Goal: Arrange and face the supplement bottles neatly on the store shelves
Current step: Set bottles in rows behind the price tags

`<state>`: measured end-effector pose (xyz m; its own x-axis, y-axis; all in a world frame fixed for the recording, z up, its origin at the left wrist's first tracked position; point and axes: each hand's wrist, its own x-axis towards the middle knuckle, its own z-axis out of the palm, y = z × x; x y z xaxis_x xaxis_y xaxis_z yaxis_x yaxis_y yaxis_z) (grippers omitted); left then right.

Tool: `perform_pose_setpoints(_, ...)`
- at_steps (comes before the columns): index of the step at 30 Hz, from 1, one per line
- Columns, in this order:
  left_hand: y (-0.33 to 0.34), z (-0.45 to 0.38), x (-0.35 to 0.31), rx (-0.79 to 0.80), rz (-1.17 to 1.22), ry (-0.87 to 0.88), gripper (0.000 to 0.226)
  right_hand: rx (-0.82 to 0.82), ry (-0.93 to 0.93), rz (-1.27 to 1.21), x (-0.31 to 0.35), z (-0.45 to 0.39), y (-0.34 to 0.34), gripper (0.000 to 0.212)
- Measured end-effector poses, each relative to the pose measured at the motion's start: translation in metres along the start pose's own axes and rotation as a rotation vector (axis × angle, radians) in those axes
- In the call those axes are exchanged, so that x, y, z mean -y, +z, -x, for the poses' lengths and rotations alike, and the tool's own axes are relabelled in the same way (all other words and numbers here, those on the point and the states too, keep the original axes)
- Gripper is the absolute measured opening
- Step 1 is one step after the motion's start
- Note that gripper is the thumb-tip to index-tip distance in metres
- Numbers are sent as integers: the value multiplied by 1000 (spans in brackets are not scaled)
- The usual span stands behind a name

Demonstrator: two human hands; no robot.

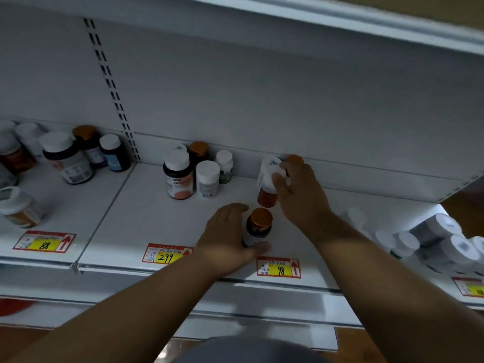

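Gold-capped bottle (258, 226) on shelf (146, 213) — before handled bottle (268, 182).

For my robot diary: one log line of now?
left hand: holds gold-capped bottle | right hand: grips white-capped bottle | shelf

Upright orange-capped bottle (258, 226); shelf (146, 213) front

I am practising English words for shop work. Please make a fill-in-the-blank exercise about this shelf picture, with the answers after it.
1. The left hand holds a dark bottle with an ____ cap.
2. The right hand grips the ____ cap of an amber bottle.
3. The price tag below the left hand's thumb reads ____.

Answers: orange; white; 98
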<state>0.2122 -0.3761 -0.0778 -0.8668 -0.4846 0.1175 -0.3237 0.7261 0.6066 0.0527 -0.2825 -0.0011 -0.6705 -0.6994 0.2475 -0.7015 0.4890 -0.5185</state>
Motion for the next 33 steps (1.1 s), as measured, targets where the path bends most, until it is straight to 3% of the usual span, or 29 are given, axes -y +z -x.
perform_pose_setpoints(4,-15,-3,-13,-46,85,-29,101,247,18,241,-3,-29,4,51)
perform_pose_setpoints(8,-24,-5,-21,-56,125,-48,94,141,-13,150,-12,-27,9,50)
perform_pose_setpoints(14,-40,-12,-33,-91,262,-46,89,-168,68,-428,-6,-17,-22,20)
perform_pose_setpoints(20,-50,-9,-44,-111,428,11,84,-207,56,-916,38,8,-44,16)
perform_pose_setpoints(23,-57,10,-45,-139,476,44,91,-114,139,-993,61,21,-43,13)
perform_pose_setpoints(26,-66,41,-37,-233,464,74,92,61,279,-1169,83,32,-42,31)
perform_pose_setpoints(29,-75,75,-27,-299,405,21,91,253,276,-1315,112,45,-32,51)
perform_pose_setpoints(33,-84,124,-16,-370,400,-79,90,303,228,-1348,150,70,-3,37)
